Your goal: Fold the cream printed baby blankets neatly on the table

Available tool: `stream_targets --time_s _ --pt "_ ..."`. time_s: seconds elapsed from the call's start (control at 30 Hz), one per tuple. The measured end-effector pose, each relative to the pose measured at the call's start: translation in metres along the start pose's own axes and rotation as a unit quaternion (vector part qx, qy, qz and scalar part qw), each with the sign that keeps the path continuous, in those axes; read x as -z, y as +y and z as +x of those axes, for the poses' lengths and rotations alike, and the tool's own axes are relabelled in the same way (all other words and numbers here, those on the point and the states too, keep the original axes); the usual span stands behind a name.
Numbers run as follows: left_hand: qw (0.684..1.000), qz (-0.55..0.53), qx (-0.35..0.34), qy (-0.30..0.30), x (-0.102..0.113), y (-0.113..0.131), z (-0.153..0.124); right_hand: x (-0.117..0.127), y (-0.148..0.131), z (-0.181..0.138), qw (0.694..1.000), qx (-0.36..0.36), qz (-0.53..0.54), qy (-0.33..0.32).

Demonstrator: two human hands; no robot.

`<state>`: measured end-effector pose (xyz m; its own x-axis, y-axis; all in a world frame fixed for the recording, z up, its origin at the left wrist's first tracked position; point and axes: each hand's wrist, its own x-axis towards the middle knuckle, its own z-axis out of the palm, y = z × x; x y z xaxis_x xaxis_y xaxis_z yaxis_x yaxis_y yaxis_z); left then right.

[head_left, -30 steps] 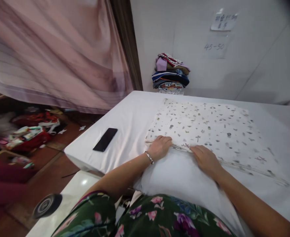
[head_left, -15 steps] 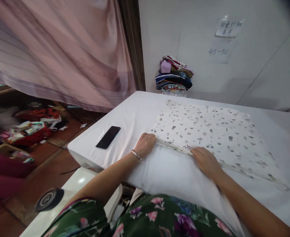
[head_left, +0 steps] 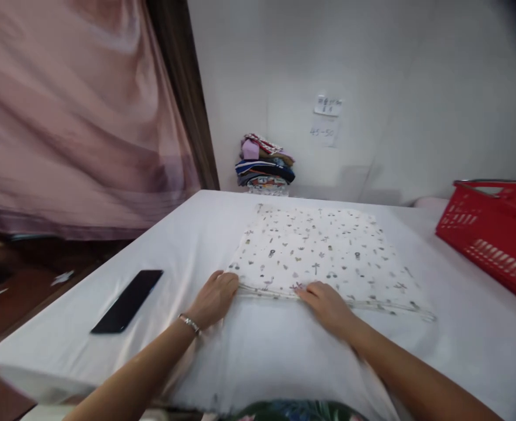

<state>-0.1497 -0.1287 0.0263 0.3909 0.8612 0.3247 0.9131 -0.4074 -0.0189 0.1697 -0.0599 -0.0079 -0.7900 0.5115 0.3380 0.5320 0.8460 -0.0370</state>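
A white cloth printed with small dark motifs [head_left: 323,251] lies folded flat on the white-covered table [head_left: 196,240]. My left hand [head_left: 214,298], a bracelet on its wrist, rests at the cloth's near left corner with the fingers curled against the edge. My right hand [head_left: 328,304] lies on the near edge a little to the right, fingers together and pressed down on the hem. Both hands touch the cloth's near edge; whether either pinches it is unclear.
A black phone [head_left: 129,299] lies on the table to the left of my hands. A stack of folded clothes [head_left: 264,165] stands at the far edge by the wall. A red plastic basket [head_left: 495,234] sits at the right. A pink curtain [head_left: 74,117] hangs at the left.
The view has swung right and up, bringing the red basket into sight. My left hand slid left along the cloth's near edge to its corner; my right hand stays on the edge.
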Motion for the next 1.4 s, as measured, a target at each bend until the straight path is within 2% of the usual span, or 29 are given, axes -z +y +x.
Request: stream_targets --time_s 0.1,0.2,0.3,0.4,0.6,0.77,0.87,0.93,1.0,1.03,1.13,1.23,1.4 --pt "0.999 0.008 -0.025 0.024 0.006 0.012 0.009 0.001 0.000 0.004 1.000 -0.001 -0.024 -0.006" --pt "0.995 0.004 -0.085 0.052 0.003 0.033 0.023 0.003 0.001 0.009 0.999 -0.017 -0.034 -0.001" --pt "0.988 0.010 -0.147 0.050 -0.014 0.053 0.042 0.005 0.006 0.011 1.000 -0.027 -0.012 -0.008" --pt "0.983 0.023 -0.173 0.064 -0.036 0.065 0.062 0.004 0.010 0.010 0.999 -0.038 0.010 -0.015" --pt "0.979 0.021 -0.192 0.066 -0.067 0.065 0.080 -0.003 0.018 0.002 0.999 -0.045 0.001 0.009" --pt "0.973 -0.003 -0.212 0.093 -0.073 0.056 0.079 0.015 0.033 -0.032 0.995 -0.098 -0.029 0.007" --pt "0.974 -0.019 -0.204 0.097 -0.072 0.054 0.078 0.034 0.048 -0.065 0.988 -0.150 -0.027 0.008" --pt "0.975 -0.027 -0.196 0.100 -0.073 0.054 0.077 0.049 0.061 -0.091 0.978 -0.208 0.011 0.016" --pt "0.976 -0.030 -0.191 0.098 -0.075 0.054 0.076 0.064 0.079 -0.119 0.944 -0.321 0.070 0.039" --pt "0.976 -0.031 -0.191 0.098 -0.076 0.054 0.076 0.071 0.089 -0.132 0.905 -0.409 0.100 0.062" --pt "0.976 -0.036 -0.190 0.102 -0.077 0.055 0.075 0.089 0.120 -0.161 0.805 -0.576 0.114 0.085" --pt "0.978 -0.033 -0.186 0.092 -0.076 0.056 0.076 0.097 0.143 -0.172 0.735 -0.657 0.159 0.057" --pt "0.979 -0.020 -0.187 0.080 -0.074 0.056 0.075 0.101 0.160 -0.160 0.659 -0.718 0.223 -0.007"
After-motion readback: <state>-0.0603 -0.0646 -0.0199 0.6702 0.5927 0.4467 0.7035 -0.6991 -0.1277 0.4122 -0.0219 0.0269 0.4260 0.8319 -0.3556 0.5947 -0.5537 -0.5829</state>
